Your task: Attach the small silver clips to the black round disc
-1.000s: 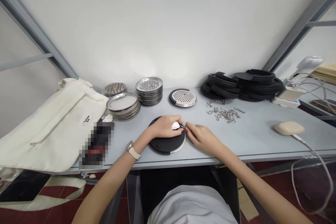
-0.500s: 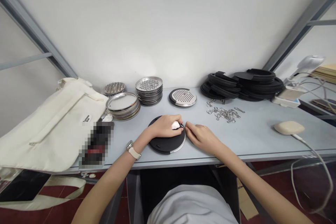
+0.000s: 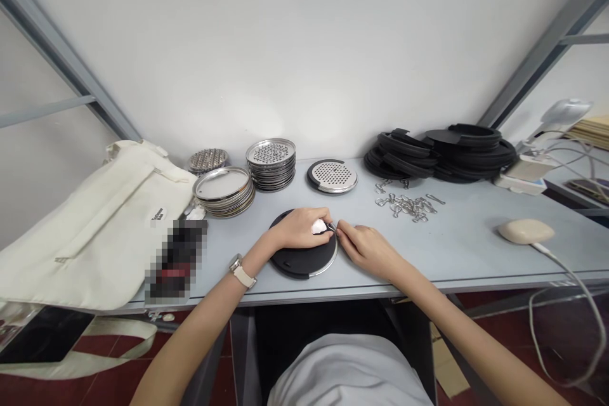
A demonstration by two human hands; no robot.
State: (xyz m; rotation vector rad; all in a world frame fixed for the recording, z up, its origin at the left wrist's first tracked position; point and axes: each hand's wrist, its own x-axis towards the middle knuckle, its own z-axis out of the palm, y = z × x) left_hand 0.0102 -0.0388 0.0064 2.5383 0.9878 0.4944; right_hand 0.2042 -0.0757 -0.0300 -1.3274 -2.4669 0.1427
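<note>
A round black disc (image 3: 304, 261) with a metal edge along its right side lies flat near the front of the table. My left hand (image 3: 303, 227) rests on top of it, fingers bent and closed round a small shiny metal clip (image 3: 332, 226) at the disc's upper right rim. Something white (image 3: 318, 226) shows at the thumb and fingers; whether it is a wrap or a loose piece, I cannot tell. My right hand (image 3: 364, 247) pinches at the same clip from the right, its fingertips close together and partly hiding it.
Behind stands a grater disc in a black holder (image 3: 332, 176). Stacked grater plates (image 3: 271, 165) and flat metal discs (image 3: 223, 193) are on the left, beside a cream bag (image 3: 95, 228). Rightward lie wire clips (image 3: 409, 206), black rings (image 3: 469, 152) and a corded cream device (image 3: 526, 231).
Both hands keep almost the same place at the disc's rim. The whole view has shifted very slightly; nothing has been let go or picked up.
</note>
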